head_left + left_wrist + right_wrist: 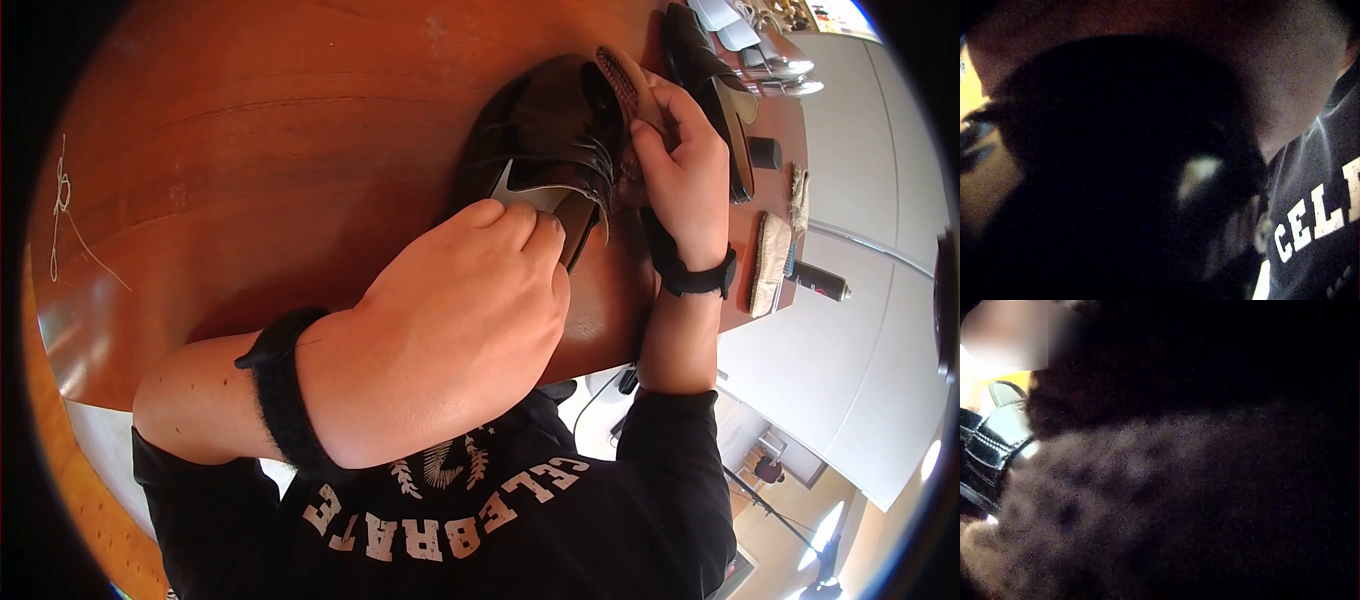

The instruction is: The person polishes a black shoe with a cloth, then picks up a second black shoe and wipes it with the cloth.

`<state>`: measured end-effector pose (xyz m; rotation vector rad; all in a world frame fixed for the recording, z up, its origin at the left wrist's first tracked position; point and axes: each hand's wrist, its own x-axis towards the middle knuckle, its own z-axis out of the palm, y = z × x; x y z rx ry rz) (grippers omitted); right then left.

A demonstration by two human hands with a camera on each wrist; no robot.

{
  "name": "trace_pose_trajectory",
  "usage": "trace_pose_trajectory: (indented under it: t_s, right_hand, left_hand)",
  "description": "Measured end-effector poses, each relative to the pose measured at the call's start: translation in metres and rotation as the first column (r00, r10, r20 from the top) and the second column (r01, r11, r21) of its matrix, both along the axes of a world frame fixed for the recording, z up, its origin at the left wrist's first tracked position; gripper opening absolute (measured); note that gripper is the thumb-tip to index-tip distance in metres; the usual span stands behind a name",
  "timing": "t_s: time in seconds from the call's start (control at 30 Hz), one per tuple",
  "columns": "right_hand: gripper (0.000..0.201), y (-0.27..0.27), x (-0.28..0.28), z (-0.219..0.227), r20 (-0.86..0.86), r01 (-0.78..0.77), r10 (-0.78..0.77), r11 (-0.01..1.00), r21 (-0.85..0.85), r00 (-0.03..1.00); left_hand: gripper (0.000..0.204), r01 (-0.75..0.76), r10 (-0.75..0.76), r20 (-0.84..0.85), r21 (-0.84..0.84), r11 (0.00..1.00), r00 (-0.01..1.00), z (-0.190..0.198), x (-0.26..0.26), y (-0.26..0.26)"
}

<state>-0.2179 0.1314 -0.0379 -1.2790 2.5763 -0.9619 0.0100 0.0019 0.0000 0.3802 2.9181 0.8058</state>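
Note:
A glossy black shoe [545,115] lies on its side or tilted on the brown table, its light lining showing at the opening. My left hand [450,300] grips the shoe at that opening, fingers curled over the edge. Beside the shoe's upper part, my right hand [685,165] pinches a brown piece [622,80] with a textured edge, between thumb and fingers. What this piece is, I cannot tell. Part of the shoe [997,437] with stitched edges shows in the right wrist view. The left wrist view is mostly dark, with neither hand's fingers clear.
Another black shoe [705,75] stands at the table's right side, near a dark cylinder [765,153]. Beige pads [769,262] and a spray can [820,281] are at the right edge. Thin string [64,195] lies on the table [250,130] at the left.

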Motion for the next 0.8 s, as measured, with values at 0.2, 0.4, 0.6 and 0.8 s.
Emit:
trace_pose_trajectory:
  t_s: [0.2, 0.4, 0.6, 0.8]
  right_hand:
    - [0.03, 0.0, 0.009, 0.008, -0.017, -0.08, 0.08, 0.997, -0.007, 0.997]
    - [0.03, -0.001, 0.002, 0.002, 0.03, -0.055, 0.056, 0.998, -0.036, 0.998]
    - [0.028, -0.001, -0.008, -0.007, -0.018, -0.012, 0.011, 0.999, -0.048, 1.0]
    - [0.026, -0.002, -0.006, -0.004, -0.107, -0.096, 0.09, 0.994, -0.058, 0.99]
  left_hand:
    - [0.043, -0.001, 0.001, 0.004, 0.004, 1.0, 1.0, 0.0, 0.0, 0.0]
    - [0.043, -0.011, 0.011, 0.014, 0.025, 1.0, 1.0, 0.001, 0.0, 0.0]
    - [0.041, -0.009, 0.009, -0.011, -0.001, 1.0, 1.0, 0.0, 0.0, 0.001]
    - [0.04, 0.0, 0.0, -0.011, -0.009, 1.0, 1.0, -0.001, 0.0, 0.001]
